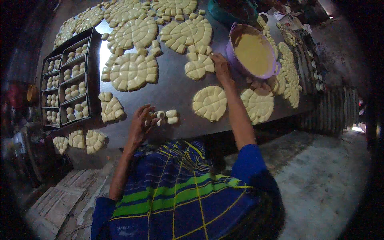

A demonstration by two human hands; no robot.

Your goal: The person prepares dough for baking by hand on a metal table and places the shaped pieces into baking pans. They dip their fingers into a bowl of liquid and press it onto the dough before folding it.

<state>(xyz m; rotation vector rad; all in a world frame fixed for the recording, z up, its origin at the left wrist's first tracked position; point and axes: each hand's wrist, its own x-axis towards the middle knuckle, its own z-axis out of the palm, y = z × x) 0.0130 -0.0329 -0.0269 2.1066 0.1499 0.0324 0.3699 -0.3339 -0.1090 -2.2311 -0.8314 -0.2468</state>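
Note:
My left hand (141, 120) is low over the metal table, its fingers curled round small pale dough pieces. Just to its right lie several more loose dough pieces (172, 116). My right arm stretches forward, and my right hand (221, 68) has its fingertips drawn together at the right edge of a small dough cluster (195, 69); the piece at the fingertips is mostly hidden. Nearer me, left of my right forearm, is a round, scored dough disc (209, 103). A similar dough disc (257, 105) lies to the right of that forearm.
A dark compartment tray (93, 64) with dough balls stands at the left. A purple tub (231, 50) of yellowish paste sits beyond my right hand, with a green tub (218, 15) behind it. Large dough rounds (134, 71) cover much of the metal table (168, 86).

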